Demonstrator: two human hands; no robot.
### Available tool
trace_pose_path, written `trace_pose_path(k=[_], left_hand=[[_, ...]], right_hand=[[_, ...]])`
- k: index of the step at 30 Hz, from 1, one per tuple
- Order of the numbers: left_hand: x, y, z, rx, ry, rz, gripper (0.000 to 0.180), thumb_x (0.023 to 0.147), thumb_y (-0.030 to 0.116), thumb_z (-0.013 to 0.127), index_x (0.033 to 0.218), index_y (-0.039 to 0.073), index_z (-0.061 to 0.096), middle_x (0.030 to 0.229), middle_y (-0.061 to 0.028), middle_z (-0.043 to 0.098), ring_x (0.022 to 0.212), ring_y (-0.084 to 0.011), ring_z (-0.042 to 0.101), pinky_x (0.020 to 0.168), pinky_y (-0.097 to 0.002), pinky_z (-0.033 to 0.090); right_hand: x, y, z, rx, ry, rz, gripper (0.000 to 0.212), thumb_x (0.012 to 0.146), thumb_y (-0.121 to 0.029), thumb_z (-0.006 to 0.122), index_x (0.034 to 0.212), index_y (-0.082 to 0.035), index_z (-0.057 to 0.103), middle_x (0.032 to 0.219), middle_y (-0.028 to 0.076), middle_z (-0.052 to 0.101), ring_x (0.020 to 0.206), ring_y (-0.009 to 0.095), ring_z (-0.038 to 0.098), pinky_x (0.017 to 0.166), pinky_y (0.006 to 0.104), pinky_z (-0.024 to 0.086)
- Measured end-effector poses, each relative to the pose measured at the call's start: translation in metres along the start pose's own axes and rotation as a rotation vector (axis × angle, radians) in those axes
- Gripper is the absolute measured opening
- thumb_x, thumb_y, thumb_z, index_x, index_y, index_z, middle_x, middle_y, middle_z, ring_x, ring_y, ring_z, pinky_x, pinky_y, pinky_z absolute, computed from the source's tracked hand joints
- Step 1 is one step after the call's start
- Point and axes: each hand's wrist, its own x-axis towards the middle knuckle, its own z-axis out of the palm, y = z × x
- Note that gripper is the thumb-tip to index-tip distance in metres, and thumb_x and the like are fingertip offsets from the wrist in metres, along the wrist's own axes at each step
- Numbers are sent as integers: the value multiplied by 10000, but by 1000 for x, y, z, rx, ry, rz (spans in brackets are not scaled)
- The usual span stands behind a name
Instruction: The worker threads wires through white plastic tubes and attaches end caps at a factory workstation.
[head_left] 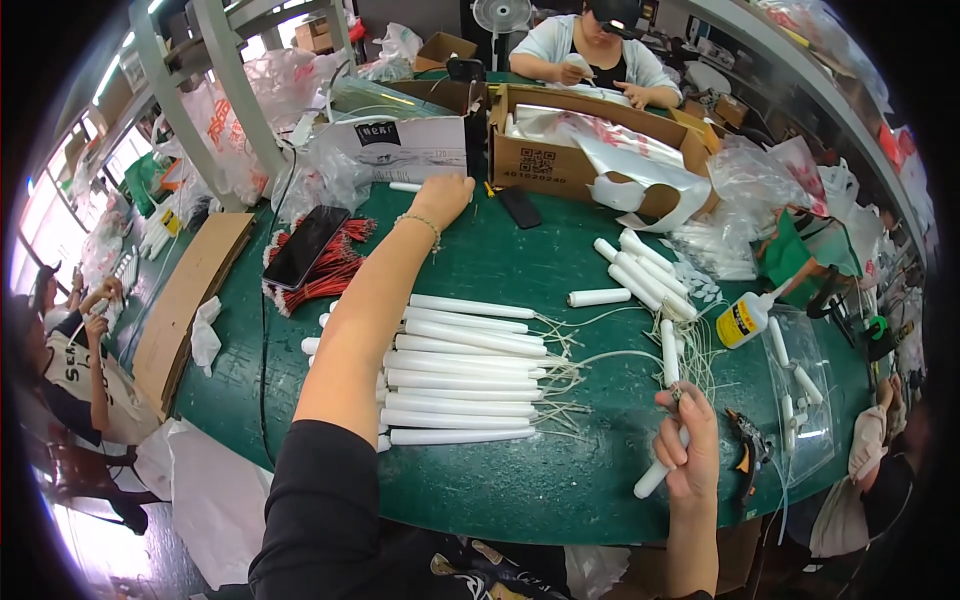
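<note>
My left hand (pixel 445 202) reaches across to the far side of the green table, fingers curled closed. A slim white tube (pixel 404 187) sticks out to the left of those fingers, before the white box. My right hand (pixel 688 440) is closed around another white tube (pixel 656 476), tilted, at the near right. Thin pale wires run at its fingertips, close to an upright-lying white tube (pixel 669 350). Under my left forearm lies a row of white tubes (pixel 460 380) with wire ends to the right. More white tubes (pixel 645 275) are piled loosely beyond my right hand.
A glue bottle (pixel 742 320), orange-handled pliers (pixel 747 450) and a clear bag (pixel 803 400) lie at right. A phone (pixel 305 247) rests on red wires (pixel 335 275). Behind stand a white box (pixel 415 150) and a brown carton (pixel 545 175). A person (pixel 600 60) works opposite.
</note>
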Motion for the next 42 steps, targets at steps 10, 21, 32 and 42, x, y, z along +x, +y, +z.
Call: trace_pose_path(k=[10, 21, 32, 42], left_hand=[[-46, 66, -174, -396, 487, 147, 218, 792, 113, 585, 987, 62, 503, 897, -112, 568, 803, -283, 611, 687, -375, 506], [-241, 167, -317, -1561, 157, 24, 306, 849, 120, 568, 1128, 11, 505, 919, -140, 609, 796, -243, 614, 703, -336, 492], [-358, 201, -300, -2226, -429, -87, 330, 912, 115, 561, 1210, -13, 498, 943, -66, 588, 805, -109, 569, 750, -255, 486], [-374, 209, -292, -2360, -456, -42, 354, 910, 122, 566, 1224, -23, 491, 972, -79, 588, 832, -127, 582, 758, -265, 494]], right_hand=[[-2, -16, -18, 144, -114, -176, 222, 946, -138, 485, 1143, -42, 518, 1050, 96, 629, 401, 6, 313, 318, 156, 255], [-76, -52, -5, 357, -380, -438, 286, 995, -157, 376, 1184, 8, 514, 1143, 150, 617, 416, 23, 331, 342, 156, 318], [-127, -27, 0, 321, -425, -368, 313, 987, -134, 385, 1252, 22, 444, 1176, 162, 593, 416, 33, 353, 357, 158, 348], [-134, -10, 10, 212, -366, -329, 288, 991, -136, 386, 1211, 15, 492, 1136, 147, 615, 411, 18, 325, 341, 154, 321]])
